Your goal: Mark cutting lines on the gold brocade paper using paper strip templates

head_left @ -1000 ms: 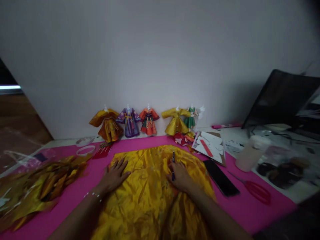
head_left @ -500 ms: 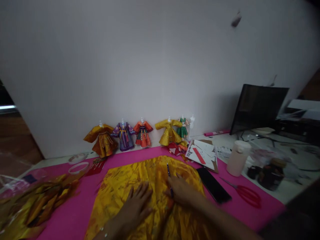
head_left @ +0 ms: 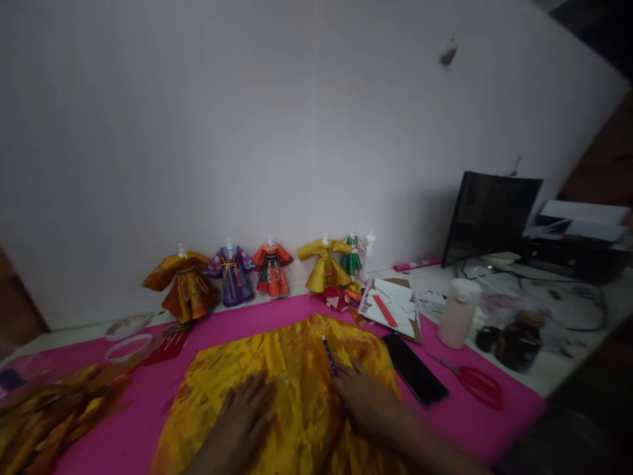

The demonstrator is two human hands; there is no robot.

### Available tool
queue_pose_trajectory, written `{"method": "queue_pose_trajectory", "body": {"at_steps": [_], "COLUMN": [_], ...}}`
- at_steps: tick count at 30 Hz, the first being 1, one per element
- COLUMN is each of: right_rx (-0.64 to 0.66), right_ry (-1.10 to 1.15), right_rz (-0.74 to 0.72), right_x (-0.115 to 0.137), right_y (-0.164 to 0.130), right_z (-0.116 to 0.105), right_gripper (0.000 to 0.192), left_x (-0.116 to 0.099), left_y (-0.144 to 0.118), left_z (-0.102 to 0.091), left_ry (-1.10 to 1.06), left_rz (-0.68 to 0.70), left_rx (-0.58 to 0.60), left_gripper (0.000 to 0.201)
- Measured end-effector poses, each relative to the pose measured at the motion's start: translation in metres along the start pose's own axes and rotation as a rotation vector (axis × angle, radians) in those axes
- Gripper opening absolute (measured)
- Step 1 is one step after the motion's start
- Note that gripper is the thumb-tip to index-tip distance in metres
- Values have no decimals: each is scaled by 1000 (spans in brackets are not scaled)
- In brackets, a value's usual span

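A yellow patterned cloth (head_left: 297,376) lies spread on the pink mat, a little wrinkled. My left hand (head_left: 243,412) rests flat on its left part with the fingers spread. On the right part of the cloth is my right hand (head_left: 363,396), its fingers curled round a dark, dotted pencil (head_left: 328,354). The pencil's light end points away from me; its other end is hidden under the hand. Just right of the cloth lies a black phone (head_left: 414,369). Red-handled scissors (head_left: 479,385) lie farther right.
Small dress forms in costumes, one of them purple (head_left: 233,277), line the wall. Tape rolls (head_left: 129,348) and crumpled fabric strips (head_left: 59,415) lie left. At right are a clipboard (head_left: 393,307), a pale bottle (head_left: 459,315), dark jars (head_left: 519,346) and a monitor (head_left: 492,214).
The view has turned to the right. My left hand has slid slightly left on the cloth. My right hand has come a little nearer to me with the pencil, which now tilts more.
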State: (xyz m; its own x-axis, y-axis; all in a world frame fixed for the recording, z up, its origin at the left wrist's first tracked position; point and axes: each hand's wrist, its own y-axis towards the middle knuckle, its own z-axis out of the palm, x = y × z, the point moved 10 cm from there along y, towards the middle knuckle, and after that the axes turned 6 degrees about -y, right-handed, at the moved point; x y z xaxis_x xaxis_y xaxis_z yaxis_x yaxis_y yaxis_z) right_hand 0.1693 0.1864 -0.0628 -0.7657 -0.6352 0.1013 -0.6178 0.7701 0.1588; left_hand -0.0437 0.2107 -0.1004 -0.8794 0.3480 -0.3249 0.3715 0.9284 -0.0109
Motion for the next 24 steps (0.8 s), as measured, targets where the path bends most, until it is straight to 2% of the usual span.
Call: {"method": "queue_pose_trajectory", "body": {"at_steps": [4, 7, 12, 16, 20, 24], "right_rx": [39, 90, 111, 102, 58, -66], "right_ry": [-128, -225, -313, -294, -179, -27], "right_rz": [-38, -17, 33, 38, 53, 89], "right_x": [2, 2, 3, 2, 0, -10], "right_y": [23, 37, 48, 45, 35, 16], "right_z": [-7, 1, 8, 6, -1, -5], "right_gripper": [36, 36, 38, 38, 44, 51], "left_x": [24, 30, 29, 27, 24, 21], "left_y": [6, 7, 9, 9, 5, 0], "left_z": [5, 10, 13, 12, 12, 7], "left_ry": [19, 44, 96, 122, 117, 101], "left_rz": [-49, -18, -11, -17, -13, -22], "left_rx": [-67, -114, -95, -69, -51, -57], "left_gripper": [57, 55, 55, 56, 57, 55]}}
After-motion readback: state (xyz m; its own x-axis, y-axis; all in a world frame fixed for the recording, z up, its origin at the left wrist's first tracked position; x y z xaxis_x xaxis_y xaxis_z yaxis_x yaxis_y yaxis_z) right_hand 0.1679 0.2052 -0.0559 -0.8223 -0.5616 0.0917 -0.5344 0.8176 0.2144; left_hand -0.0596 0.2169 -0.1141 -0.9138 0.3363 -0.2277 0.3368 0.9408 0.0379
